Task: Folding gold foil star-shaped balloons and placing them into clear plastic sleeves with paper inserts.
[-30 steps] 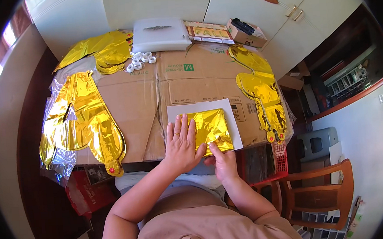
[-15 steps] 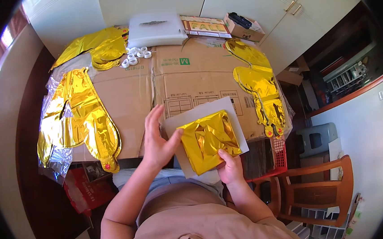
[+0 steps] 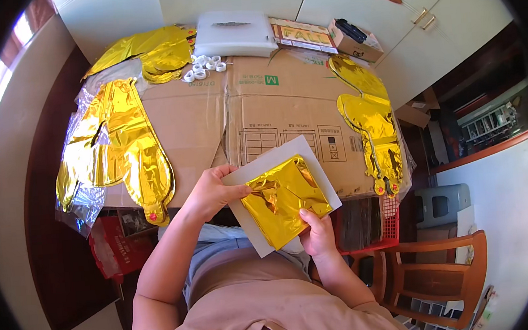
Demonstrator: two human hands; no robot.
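Note:
A folded gold foil balloon (image 3: 287, 201) lies on top of a white card (image 3: 259, 235), tilted in front of my body over the table's near edge. My left hand (image 3: 214, 192) grips the card's left edge, its thumb reaching the foil and its fingers partly hidden behind. At the lower right, my right hand (image 3: 317, 230) pinches card and foil together, thumb on the gold and fingers underneath. Flat gold foil balloons are spread around: one at left (image 3: 117, 145), another at far left (image 3: 150, 53), and more at right (image 3: 372, 119).
Flattened cardboard (image 3: 180, 119) covers the table. Along its back are several white ribbon rolls (image 3: 200, 72), a translucent white case (image 3: 234, 36), a flat printed box (image 3: 302, 36) and a small open carton (image 3: 356, 40). A wooden chair (image 3: 434, 275) and red basket (image 3: 390, 220) stand at right.
My left hand has closed from spread fingers onto the card's left edge. The card and foil have turned slightly, and the whole view has shifted a little.

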